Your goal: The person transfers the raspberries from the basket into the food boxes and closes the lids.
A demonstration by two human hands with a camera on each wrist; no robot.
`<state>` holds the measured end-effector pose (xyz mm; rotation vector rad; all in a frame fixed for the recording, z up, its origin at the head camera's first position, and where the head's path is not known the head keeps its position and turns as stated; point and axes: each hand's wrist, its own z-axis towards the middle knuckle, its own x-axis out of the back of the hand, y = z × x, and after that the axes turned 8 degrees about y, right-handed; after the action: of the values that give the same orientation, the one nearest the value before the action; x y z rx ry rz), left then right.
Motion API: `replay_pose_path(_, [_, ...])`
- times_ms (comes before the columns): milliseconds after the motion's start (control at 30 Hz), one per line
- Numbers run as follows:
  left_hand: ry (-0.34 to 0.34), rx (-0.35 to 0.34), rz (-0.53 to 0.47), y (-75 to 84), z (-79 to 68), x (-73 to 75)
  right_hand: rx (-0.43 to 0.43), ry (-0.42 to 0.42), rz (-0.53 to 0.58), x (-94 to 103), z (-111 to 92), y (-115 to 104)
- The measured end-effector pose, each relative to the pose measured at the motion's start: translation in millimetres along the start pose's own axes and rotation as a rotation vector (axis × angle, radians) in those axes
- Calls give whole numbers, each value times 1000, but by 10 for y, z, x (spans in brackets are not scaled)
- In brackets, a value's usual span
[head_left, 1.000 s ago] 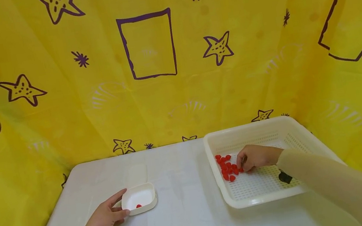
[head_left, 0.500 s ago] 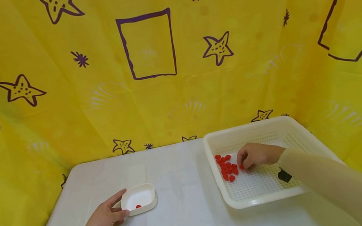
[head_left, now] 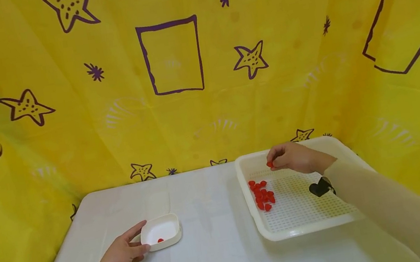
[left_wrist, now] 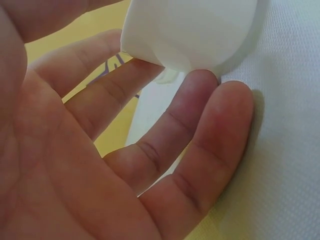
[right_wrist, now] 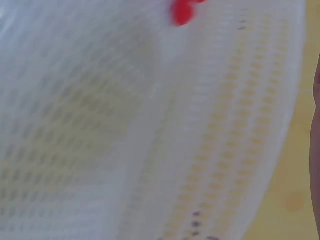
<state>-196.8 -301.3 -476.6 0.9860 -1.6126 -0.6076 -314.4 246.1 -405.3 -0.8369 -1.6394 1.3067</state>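
My left hand [head_left: 120, 257] holds a small white rounded box [head_left: 175, 238] at its left side, between thumb and fingers. In the left wrist view, the box's white wall [left_wrist: 190, 30] meets the fingertips, while the two nearest fingers lie by the tabletop. One small red piece [head_left: 160, 240] lies inside the box. My right hand [head_left: 295, 158] pinches another red piece [head_left: 270, 164] above the back part of a white perforated basket [head_left: 289, 232]. Several more red pieces [head_left: 263, 196] are clustered along the basket's left side. Their exact kind is too small to tell.
Behind the box lies a pale flat square [head_left: 158, 202], hard to make out on the white tabletop [head_left: 215, 260]. A yellow patterned sheet [head_left: 184, 126] surrounds the table at the back and sides. The basket's raised rim [head_left: 248, 198] stands between the red pieces and the box.
My right hand has lifted away from the cluster toward the back of the basket, with one red piece pinched in its fingertips. The left hand and box have stayed in place.
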Motion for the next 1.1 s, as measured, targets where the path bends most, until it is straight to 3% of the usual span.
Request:
replay_pose_path(200, [-2,1,-6,9,-8,-9,105,-15,144,-298,117,-472])
replay_pose_path(467, [-1,2,-2,21,-14,-8,146,-156,140,-1166,409,-869])
replay_pose_path(633, [-14,-6,4,16,-8,1,145,-231,140,-1797,552,-938])
replay_pose_path(800, [-20,-5,0,4,-8,11,133,-243,112,-2316,657,-907])
replay_pose_path(933, [-19,-10,-2,-3,-10,19,104,-197,70,-2631,704,-804])
replay_pose_path(1100, [-22,-11,3,-16,-4,26,15,-52,0,-2955,708,-609])
